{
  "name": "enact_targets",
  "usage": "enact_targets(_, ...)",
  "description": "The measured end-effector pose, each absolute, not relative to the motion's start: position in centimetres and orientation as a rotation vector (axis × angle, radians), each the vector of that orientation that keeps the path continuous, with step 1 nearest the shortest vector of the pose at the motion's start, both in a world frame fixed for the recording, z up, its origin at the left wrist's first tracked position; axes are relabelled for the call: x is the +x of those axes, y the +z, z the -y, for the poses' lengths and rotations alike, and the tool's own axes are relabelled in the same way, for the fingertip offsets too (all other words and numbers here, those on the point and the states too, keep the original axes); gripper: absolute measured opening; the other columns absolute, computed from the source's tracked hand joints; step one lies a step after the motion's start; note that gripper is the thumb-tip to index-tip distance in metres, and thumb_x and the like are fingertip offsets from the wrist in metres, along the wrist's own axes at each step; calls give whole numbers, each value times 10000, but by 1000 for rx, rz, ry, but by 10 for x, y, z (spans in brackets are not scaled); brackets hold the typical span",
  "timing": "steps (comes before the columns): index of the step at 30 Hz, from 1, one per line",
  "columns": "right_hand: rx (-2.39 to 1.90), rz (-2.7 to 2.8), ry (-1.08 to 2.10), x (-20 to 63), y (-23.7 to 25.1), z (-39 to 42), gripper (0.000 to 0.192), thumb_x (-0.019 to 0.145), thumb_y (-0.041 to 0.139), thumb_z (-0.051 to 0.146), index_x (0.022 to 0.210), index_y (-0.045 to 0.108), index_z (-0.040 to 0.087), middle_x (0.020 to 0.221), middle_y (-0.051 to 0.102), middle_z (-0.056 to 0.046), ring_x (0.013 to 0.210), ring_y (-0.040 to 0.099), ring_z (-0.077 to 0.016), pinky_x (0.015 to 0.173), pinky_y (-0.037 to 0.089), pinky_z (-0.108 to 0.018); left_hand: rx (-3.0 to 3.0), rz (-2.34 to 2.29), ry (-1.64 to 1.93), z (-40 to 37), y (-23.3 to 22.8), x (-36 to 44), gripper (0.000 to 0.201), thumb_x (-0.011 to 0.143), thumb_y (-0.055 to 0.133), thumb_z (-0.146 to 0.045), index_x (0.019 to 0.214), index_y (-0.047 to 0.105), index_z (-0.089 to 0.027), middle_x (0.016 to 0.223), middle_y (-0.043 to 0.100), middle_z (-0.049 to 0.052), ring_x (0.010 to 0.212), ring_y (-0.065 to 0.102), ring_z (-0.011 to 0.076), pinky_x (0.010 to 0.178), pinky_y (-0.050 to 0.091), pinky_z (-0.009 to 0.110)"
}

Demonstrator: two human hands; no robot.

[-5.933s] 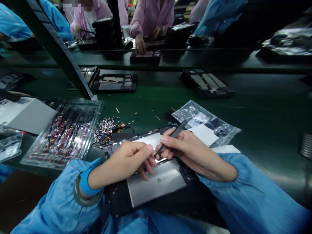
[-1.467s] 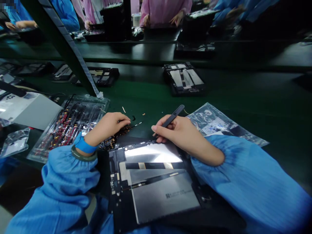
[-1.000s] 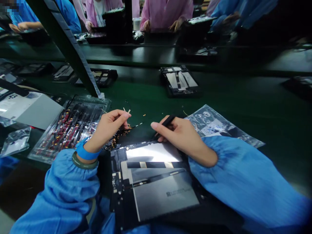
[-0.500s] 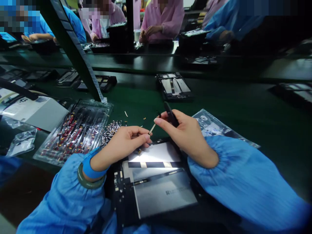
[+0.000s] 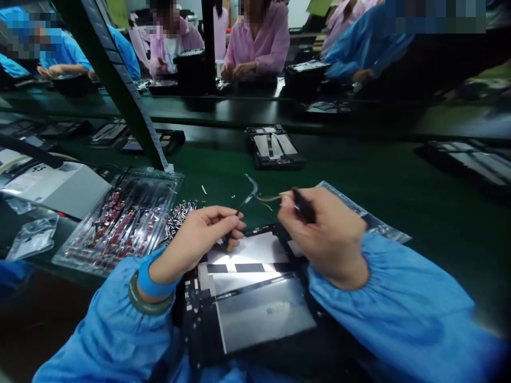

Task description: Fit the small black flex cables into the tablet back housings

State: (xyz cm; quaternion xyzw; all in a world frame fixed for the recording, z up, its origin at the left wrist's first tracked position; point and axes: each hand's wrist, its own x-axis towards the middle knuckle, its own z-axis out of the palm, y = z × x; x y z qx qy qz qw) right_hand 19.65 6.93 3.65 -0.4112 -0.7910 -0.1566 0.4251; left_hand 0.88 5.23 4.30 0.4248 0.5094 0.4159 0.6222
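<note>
I see a long dark green work surface [image 5: 359,175] running the width of the room, with a second dark bench [image 5: 247,109] beyond it where people in pink and blue smocks sit working. A dark slanted metal post [image 5: 115,85] comes down to the surface toward its left side. At the near edge, right under my hands, lies an opened black tablet chassis with silver battery panels [image 5: 255,314]. Toward the left edge sit a grey flat box [image 5: 56,186] and a clear plastic blister tray of small red-and-black parts [image 5: 115,223], with a loose heap of small connector cables [image 5: 181,213] just beside it. A crinkled clear plastic bag [image 5: 383,229] lies right of the chassis, partly under my right sleeve. Another open tablet chassis [image 5: 273,149] rests further out, mid-surface.

My right hand [image 5: 327,239] is closed around slim black tweezers [image 5: 305,207]. My left hand [image 5: 203,234] pinches the lower end of a thin flexible cable [image 5: 249,191] between thumb and fingertips; the cable is held up above the far edge of the near chassis, between both hands.
</note>
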Motion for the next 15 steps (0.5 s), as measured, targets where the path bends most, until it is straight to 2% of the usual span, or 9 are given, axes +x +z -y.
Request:
enact_targets(2, -1003, 1984, -290, 200, 36, -68, 105, 887, 516, 152, 913, 617, 162, 784, 675, -57, 709, 642, -145, 655, 477, -228, 826, -1073, 944, -54, 44, 6, 168, 733, 717, -288, 847, 715, -166, 970, 708, 70, 675, 641, 113, 553, 539, 221)
enact_targets(3, -927, 2059, -227, 200, 36, -67, 111, 893, 515, 165, 920, 622, 165, 804, 685, -59, 724, 651, -149, 666, 487, -230, 788, -1029, 921, -54, 44, 6, 171, 727, 727, -287, 849, 723, -166, 982, 708, 76, 684, 641, 112, 554, 536, 211)
enact_targets(5, -805, 2149, -86, 198, 37, -64, 126, 908, 510, 196, 916, 633, 170, 824, 700, -59, 736, 661, -152, 668, 503, -235, 751, -956, 882, -54, 43, 7, 183, 712, 749, -293, 835, 733, -158, 855, 718, 67, 649, 632, 99, 566, 522, 191)
enact_targets(7, -880, 2067, 92, 194, 42, -63, 125, 901, 537, 234, 919, 646, 175, 832, 709, -56, 743, 667, -160, 667, 515, -249, 753, -932, 874, -52, 42, 11, 197, 682, 777, -303, 796, 733, -149, 719, 701, 40, 608, 618, 82, 604, 513, 181)
enact_targets(10, -1137, 1843, 494, 188, 53, -64, 155, 861, 591, 317, 928, 670, 202, 836, 718, -35, 756, 676, -182, 662, 530, -282, 858, -981, 844, -47, 42, 17, 213, 673, 770, -339, 728, 713, -142, 668, 684, 31, 617, 623, 100, 642, 518, 216)
enact_targets(12, -1230, 1777, 682, 185, 58, -64, 166, 854, 586, 350, 841, 682, 214, 743, 703, -9, 690, 665, -176, 594, 516, -273, 1032, -1074, 874, -43, 42, 20, 206, 698, 736, -348, 733, 696, -149, 682, 679, 34, 639, 629, 125, 647, 523, 247)
enact_targets(15, -1215, 1845, 519, 181, 57, -62, 213, 866, 561, 301, 698, 644, 201, 623, 647, 4, 578, 610, -141, 514, 452, -243, 1389, -1310, 1199, -37, 40, 22, 154, 749, 680, -314, 815, 677, -174, 821, 669, 41, 729, 627, 140, 659, 522, 247)
